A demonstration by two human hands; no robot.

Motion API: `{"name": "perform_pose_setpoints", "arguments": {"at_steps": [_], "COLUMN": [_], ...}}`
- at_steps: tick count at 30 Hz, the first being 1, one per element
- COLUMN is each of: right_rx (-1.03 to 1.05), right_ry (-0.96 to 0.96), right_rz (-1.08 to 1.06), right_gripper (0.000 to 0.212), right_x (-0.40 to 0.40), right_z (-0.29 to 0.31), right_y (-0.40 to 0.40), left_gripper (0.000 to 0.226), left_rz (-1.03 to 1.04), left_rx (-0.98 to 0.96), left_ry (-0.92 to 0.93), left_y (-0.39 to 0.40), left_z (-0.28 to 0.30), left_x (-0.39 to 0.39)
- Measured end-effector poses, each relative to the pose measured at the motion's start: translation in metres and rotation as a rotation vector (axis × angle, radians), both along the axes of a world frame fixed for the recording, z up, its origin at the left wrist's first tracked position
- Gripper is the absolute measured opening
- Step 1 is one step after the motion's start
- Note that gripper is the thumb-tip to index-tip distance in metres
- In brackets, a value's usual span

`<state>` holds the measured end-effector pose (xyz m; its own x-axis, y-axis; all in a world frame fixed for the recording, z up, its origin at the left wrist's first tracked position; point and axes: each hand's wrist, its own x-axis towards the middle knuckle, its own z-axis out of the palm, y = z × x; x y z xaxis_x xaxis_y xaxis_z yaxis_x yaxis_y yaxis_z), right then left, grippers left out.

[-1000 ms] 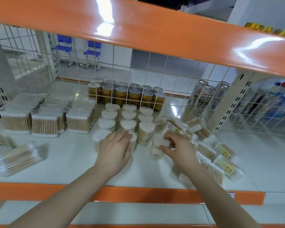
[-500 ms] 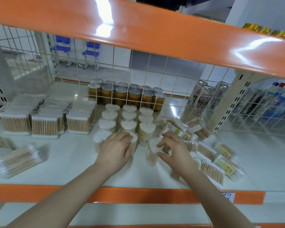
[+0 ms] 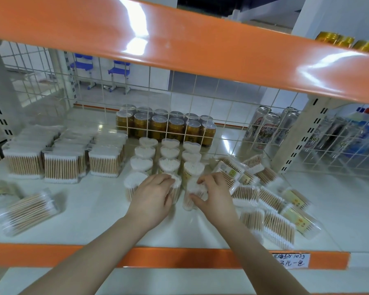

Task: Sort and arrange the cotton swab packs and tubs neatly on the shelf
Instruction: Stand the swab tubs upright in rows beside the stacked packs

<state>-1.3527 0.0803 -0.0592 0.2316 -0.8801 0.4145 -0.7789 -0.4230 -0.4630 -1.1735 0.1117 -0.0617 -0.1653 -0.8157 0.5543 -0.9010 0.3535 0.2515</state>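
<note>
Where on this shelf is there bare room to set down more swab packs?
Bare shelf lies between the loose pack at left and the left hand, in front of the square packs. The far right corner is bare too. It is crowded around the jumbled packs beside the right hand.

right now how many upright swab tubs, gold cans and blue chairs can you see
upright swab tubs: 12 (3 columns of 4, front two partly under the hands)
gold cans: 12 (2 rows of 6, behind the wire grid)
blue chairs: 2
total: 26
</note>
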Motion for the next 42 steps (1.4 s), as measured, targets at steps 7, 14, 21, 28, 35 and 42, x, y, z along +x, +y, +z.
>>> {"name": "perform_pose_setpoints", "arguments": {"at_steps": [7,14,21,28,35,42], "right_rx": [-0.004,0.075,0.161,0.269,0.275,0.282], "right_ry": [0.005,0.011,0.015,0.162,0.108,0.031], "right_rz": [-0.018,0.032,-0.237,-0.382,-0.367,-0.348], "right_gripper": [0.036,0.050,0.044,0.057,0.043,0.037], "right_x": [0.004,-0.016,-0.063,-0.073,-0.066,-0.061], "right_z": [-0.001,0.010,0.019,0.012,0.004,0.008], "right_y": [-0.003,0.001,-0.021,-0.038,-0.041,-0.039], "left_gripper": [0.033,0.034,0.041,0.040,0.038,0.038], "left_rz": [-0.004,-0.004,-0.035,-0.050,-0.030,-0.022], "left_rx": [-0.030,0.011,0.015,0.043,0.046,0.051], "left_ry": [-0.004,0.007,0.021,0.024,0.031,0.025], "left_y": [-0.002,-0.002,-0.002,0.000,0.000,0.004], "left_z": [0.000,0.006,0.016,0.012,0.011,0.011], "left_x": [0.000,-0.002,-0.015,-0.020,-0.019,-0.021]}}
